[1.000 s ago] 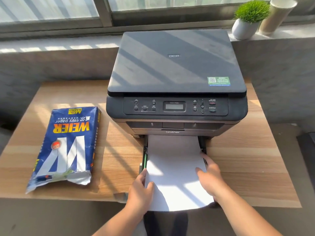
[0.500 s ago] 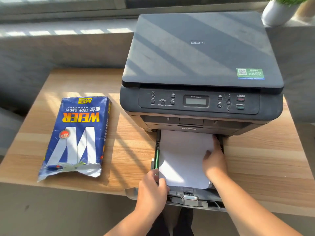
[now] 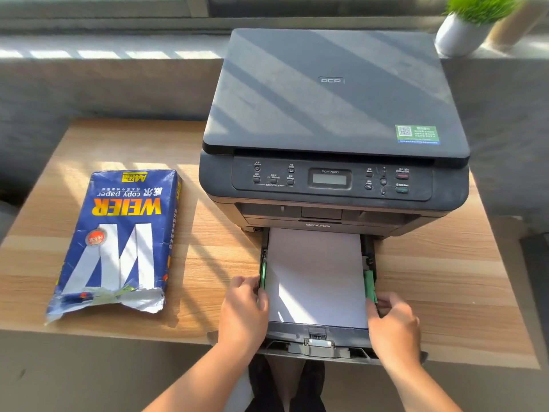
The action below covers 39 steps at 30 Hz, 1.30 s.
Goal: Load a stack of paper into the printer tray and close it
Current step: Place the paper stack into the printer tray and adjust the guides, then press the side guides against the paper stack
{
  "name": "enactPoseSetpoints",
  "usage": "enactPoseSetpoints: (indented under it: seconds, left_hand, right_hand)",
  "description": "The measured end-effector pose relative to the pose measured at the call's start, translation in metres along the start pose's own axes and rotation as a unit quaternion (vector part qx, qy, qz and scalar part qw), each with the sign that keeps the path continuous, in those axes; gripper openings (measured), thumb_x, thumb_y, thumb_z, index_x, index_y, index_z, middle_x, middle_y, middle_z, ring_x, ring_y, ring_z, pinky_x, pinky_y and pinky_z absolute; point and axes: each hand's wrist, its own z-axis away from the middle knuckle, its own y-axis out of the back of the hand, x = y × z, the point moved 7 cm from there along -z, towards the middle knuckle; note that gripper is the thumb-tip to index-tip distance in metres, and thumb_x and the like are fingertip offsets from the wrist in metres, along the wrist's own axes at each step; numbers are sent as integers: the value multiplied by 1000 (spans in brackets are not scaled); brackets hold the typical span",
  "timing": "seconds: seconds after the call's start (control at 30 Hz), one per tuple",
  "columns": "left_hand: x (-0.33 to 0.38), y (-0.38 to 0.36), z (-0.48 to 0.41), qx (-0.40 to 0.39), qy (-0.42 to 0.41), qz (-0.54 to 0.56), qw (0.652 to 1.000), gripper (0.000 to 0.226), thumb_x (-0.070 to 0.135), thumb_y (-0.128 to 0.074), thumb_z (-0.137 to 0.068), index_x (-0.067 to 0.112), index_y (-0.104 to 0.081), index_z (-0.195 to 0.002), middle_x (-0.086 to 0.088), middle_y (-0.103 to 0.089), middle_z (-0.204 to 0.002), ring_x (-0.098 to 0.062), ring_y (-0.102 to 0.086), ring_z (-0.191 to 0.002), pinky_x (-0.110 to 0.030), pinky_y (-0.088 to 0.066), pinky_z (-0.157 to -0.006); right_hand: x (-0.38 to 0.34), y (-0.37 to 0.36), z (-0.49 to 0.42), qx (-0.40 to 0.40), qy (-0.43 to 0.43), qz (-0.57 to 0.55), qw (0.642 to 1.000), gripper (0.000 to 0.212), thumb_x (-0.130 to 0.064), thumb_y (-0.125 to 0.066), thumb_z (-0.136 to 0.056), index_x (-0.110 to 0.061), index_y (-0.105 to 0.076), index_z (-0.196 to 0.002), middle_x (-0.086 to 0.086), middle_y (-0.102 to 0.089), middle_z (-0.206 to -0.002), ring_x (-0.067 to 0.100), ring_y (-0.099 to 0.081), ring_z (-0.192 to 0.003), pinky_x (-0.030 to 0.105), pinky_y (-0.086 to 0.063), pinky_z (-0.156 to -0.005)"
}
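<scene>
A dark grey printer [image 3: 332, 114] stands on a wooden table [image 3: 190, 239]. Its paper tray [image 3: 318, 341] is pulled out toward me over the table's front edge. A white stack of paper [image 3: 315, 275] lies flat inside the tray. My left hand [image 3: 243, 310] pinches the green left paper guide [image 3: 262, 275] at the stack's left edge. My right hand [image 3: 392, 325] grips the green right paper guide [image 3: 369, 285] at the stack's right edge.
A torn-open blue ream wrapper of copy paper [image 3: 118, 242] lies on the table left of the printer. A white pot with a green plant [image 3: 466, 28] sits on the window sill at the back right. My feet show under the tray.
The paper has slid fully into the tray and now lies flat. Both hands moved off the sheet top to the green side guides.
</scene>
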Motion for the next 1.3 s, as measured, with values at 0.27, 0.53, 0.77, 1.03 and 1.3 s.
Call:
enactPoseSetpoints:
  seconds: [0.27,0.53,0.77,1.03,1.3]
  left_hand:
    - [0,-1,-7,22,25,-4,999,25,22,-57,-92,4,-69,-107,-9,-66,-95,-23,-62,-81,-26,-41,-72]
    - [4,-1,-8,34,-6,-92,995,17,20,-59,-89,12,-68,-101,-5,-66,-99,-27,-63,-75,-32,-48,-64]
    - [10,-8,3,40,-32,-112,992,36,7,-52,-91,18,-63,-123,-3,-69,-113,-25,-65,-91,-28,-44,-66]
    - [6,-8,9,47,-15,-78,996,40,9,-55,-89,30,-65,-122,0,-68,-95,-22,-65,-87,-33,-49,-70]
    - [4,-12,8,20,-46,-69,996,42,10,-57,-87,30,-64,-123,-1,-69,-101,-21,-65,-92,-34,-51,-74]
  right_hand:
    - [5,-3,-9,5,12,-11,1000,9,-32,-65,-83,-27,-66,-76,2,-72,-76,33,-67,-74,45,-57,-68]
    - [12,-10,-14,4,12,-30,999,8,-29,-64,-84,-24,-68,-79,0,-72,-80,30,-66,-75,41,-56,-70]
    - [13,-11,-15,12,19,-34,999,7,-28,-66,-85,-26,-67,-78,1,-71,-83,28,-66,-76,41,-56,-69]
    - [15,-15,-18,10,39,-25,999,7,-32,-65,-84,-28,-66,-78,0,-70,-82,28,-66,-78,42,-57,-68]
    - [12,-16,-19,0,55,2,998,12,-36,-62,-84,-26,-68,-80,0,-71,-81,29,-66,-81,43,-57,-67]
